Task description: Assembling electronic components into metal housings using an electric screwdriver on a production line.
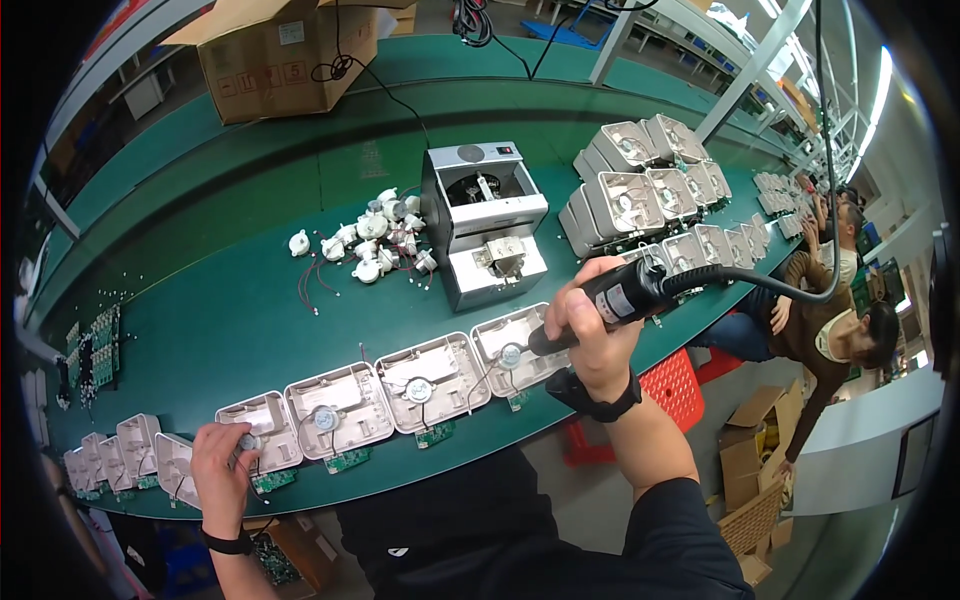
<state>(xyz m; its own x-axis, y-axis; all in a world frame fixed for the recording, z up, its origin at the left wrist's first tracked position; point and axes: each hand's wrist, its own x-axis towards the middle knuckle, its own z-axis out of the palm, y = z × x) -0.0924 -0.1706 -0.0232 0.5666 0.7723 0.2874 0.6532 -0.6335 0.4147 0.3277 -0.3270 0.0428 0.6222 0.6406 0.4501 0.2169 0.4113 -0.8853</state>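
My right hand (600,345) is wrapped round a black corded electric screwdriver (628,293), held over the rightmost white plastic housing (495,335) of the near row. The tool's tip end is close to a round grey part (511,355) in that housing; whether they touch I cannot tell. At the row's left, my left hand (220,470) pinches another round grey part (248,441) inside an open housing (265,412). Between my hands lie two more housings with round parts (325,418) and wires. Green circuit boards (347,460) hang by the housings at the table's near edge.
A grey metal machine (485,225) stands mid-table, with a pile of white round wired parts (370,235) on its left. Stacked housings (625,205) fill the right side. Circuit boards (95,350) lie far left. A red stool (670,390) and a seated person (800,300) are at right.
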